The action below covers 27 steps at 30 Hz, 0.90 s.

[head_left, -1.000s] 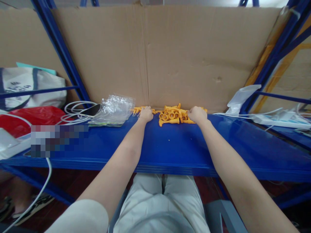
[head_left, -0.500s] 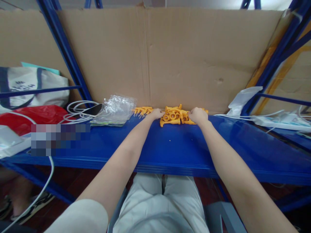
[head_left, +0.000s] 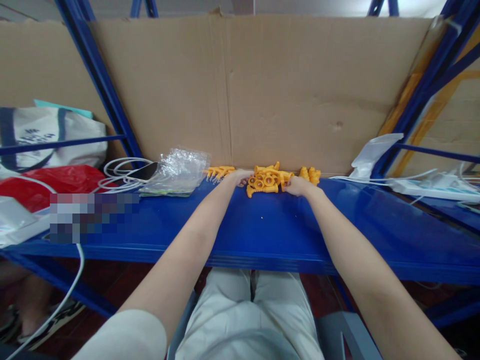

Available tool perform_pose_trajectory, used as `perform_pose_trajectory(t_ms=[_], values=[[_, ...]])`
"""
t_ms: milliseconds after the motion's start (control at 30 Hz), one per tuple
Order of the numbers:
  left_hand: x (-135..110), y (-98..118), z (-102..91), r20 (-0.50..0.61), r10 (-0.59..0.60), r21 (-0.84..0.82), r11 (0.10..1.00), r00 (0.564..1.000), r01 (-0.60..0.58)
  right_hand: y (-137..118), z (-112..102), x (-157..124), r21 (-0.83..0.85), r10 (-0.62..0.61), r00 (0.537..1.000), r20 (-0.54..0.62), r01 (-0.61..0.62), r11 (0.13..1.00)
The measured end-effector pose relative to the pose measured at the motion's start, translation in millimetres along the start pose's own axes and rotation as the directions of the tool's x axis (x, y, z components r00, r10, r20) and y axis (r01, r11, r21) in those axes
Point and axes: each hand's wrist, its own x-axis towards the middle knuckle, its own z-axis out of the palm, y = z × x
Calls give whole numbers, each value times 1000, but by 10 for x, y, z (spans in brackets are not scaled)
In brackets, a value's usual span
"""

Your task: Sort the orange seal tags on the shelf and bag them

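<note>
A pile of small orange plastic parts (head_left: pixel 267 180) lies at the back of the blue shelf (head_left: pixel 262 230), against a cardboard sheet. My left hand (head_left: pixel 240 177) rests at the pile's left edge, fingers curled in among the parts. My right hand (head_left: pixel 296 185) sits at the pile's right edge, fingers pinched on parts there. What either hand grips is too small to make out. A row of orange parts (head_left: pixel 219 172) lies left of my left hand, and a small group of orange parts (head_left: pixel 310 174) lies right of my right hand.
A crumpled clear plastic bag (head_left: pixel 178 170) and coiled white cables with a phone (head_left: pixel 125 174) lie to the left. Beyond them sit a red bag (head_left: pixel 41 182) and a white tote (head_left: pixel 45 137). White cables and a power strip (head_left: pixel 431 187) lie at the right. Blue rack posts frame both sides.
My left hand moved right from the row of orange parts to the pile's left edge. My right hand shifted left, uncovering a small group of orange parts on its right.
</note>
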Motion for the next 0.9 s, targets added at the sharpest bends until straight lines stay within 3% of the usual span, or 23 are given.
perform_pose_trajectory(t_ms=[100,200,400,900], values=[[-32,-4,-17,45,-77,-46,996,996,79,-16,2,-8,-2,-23,1000,12,23,1000],[-61,7,-3,43,-61,-33,998,997,62,-24,3,-14,-8,-39,999,25,39,999],[-48,90,105,-106,-1,-146,989,994,-15,-10,29,17,-1,-42,999,30,42,999],[-133,204,150,-240,62,-264,956,969,-126,-101,-155,-178,19,71,989,-126,-69,997]])
